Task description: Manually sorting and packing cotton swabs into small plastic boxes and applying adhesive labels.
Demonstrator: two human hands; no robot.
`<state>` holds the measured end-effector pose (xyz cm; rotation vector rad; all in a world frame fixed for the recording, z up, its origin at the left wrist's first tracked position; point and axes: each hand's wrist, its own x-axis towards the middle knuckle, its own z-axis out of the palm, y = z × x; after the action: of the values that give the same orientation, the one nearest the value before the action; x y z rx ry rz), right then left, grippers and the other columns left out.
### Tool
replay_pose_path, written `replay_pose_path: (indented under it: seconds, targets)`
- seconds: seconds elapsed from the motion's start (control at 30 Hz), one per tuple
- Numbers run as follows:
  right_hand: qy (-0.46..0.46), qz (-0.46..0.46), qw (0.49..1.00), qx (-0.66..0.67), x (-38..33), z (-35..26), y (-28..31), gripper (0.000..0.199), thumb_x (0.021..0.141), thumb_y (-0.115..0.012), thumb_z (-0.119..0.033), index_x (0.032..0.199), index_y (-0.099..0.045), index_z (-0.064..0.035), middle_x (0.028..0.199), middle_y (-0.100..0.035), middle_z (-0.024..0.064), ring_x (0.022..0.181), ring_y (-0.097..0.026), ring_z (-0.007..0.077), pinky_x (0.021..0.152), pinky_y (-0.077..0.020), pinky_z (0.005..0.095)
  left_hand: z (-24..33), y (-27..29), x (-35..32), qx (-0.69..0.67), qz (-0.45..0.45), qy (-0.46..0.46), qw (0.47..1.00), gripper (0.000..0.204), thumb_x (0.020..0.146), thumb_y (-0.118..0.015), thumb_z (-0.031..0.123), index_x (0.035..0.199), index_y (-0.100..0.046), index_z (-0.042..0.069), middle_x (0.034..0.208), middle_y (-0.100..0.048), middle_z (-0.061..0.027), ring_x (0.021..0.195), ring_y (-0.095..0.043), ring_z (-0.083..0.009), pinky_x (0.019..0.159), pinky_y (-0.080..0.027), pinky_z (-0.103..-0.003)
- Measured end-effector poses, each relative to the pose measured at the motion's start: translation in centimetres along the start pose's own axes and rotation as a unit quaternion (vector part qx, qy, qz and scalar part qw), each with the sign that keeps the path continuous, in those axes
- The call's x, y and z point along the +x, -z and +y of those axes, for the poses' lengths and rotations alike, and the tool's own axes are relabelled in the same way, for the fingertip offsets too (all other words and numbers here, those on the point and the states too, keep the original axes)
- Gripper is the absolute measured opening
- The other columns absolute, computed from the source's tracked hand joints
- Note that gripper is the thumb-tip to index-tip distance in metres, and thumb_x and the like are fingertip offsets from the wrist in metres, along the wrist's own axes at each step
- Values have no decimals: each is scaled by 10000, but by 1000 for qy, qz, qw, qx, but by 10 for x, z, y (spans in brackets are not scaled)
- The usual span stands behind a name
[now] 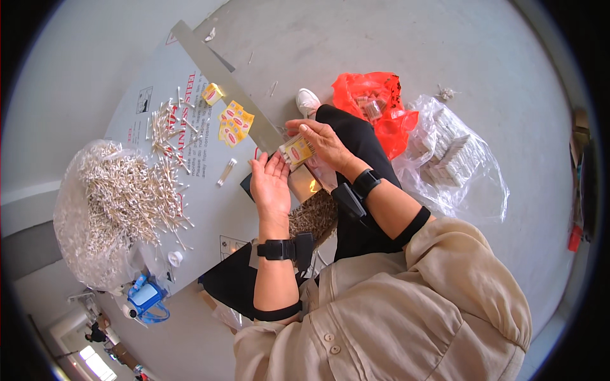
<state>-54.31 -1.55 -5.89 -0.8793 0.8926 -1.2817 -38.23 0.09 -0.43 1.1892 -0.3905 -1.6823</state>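
Note:
My right hand [327, 147] grips a small clear pack of cotton swabs [296, 152] with a yellow label, tilted over the table's edge. Palm up, my left hand [272, 187] has its fingers stretched out, their tips at the pack's lower end. Left of my hands, a small bundle of cotton swabs [227, 172] lies on the grey table [213, 203]. Several yellow label cards [236, 123] are spread near the table's edge, beside a yellow stack of labels [212, 94]. Loose cotton swabs [171, 130] lie scattered, and a large heap of swabs [124, 193] spills from a clear bag.
On the floor to the right are a red plastic bag [365, 86] with packs inside and a clear bag [486, 171] of white packs. More swabs [312, 216] sit in a container below my hands. A blue bottle [146, 295] stands by the table's near left.

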Motion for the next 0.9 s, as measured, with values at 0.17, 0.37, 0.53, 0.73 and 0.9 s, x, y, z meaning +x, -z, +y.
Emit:
replay_pose_path:
  seconds: [0.17, 0.37, 0.53, 0.73, 0.9]
  targets:
    - [-31, 1, 998, 49, -1, 2, 2, 413, 1027, -478, -316, 1288, -571, -9, 1199, -622, 73, 1148, -568, 186, 972, -467, 333, -2, 7, -5, 27, -7, -14, 1000, 737, 1025, -358, 493, 1457, -198, -82, 1349, -456, -282, 1241, -476, -353, 1080, -366, -458]
    - [-9, 20, 998, 60, -2, -1, -1, 415, 1023, -486, -320, 1277, -571, -3, 1210, -618, 75, 1138, -573, 186, 974, -469, 338, -2, 14, -16, 104, -24, -15, 994, 722, 1017, -387, 494, 1458, -219, -52, 1297, -493, -285, 1183, -510, -348, 1043, -395, -476]
    - [-1, 7, 999, 34, -1, 4, -1, 402, 1025, -484, -319, 1247, -586, 0, 1176, -624, 72, 1117, -576, 170, 957, -475, 334, 4, 14, -5, 32, -22, 54, 998, 705, 1012, -392, 497, 1477, -213, -3, 1295, -489, -273, 1160, -522, -338, 1032, -403, -482]
    - [-12, -3, 1000, 3, -3, 0, 2, 401, 1029, -477, -307, 1272, -572, -4, 1176, -621, 86, 1119, -573, 169, 945, -481, 336, 3, 13, -9, 2, -25, 65, 998, 670, 1015, -388, 484, 1474, -235, 21, 1296, -496, -260, 1136, -537, -328, 995, -430, -477]
    - [-47, 95, 977, 185, -3, -11, -1, 457, 1018, -480, -336, 1344, -493, -16, 1220, -613, 135, 1164, -572, 233, 990, -466, 396, -2, 20, -2, 1, -3, 37, 999, 591, 1019, -399, 469, 1390, -355, 11, 1284, -528, -244, 1121, -551, -320, 883, -467, -426]
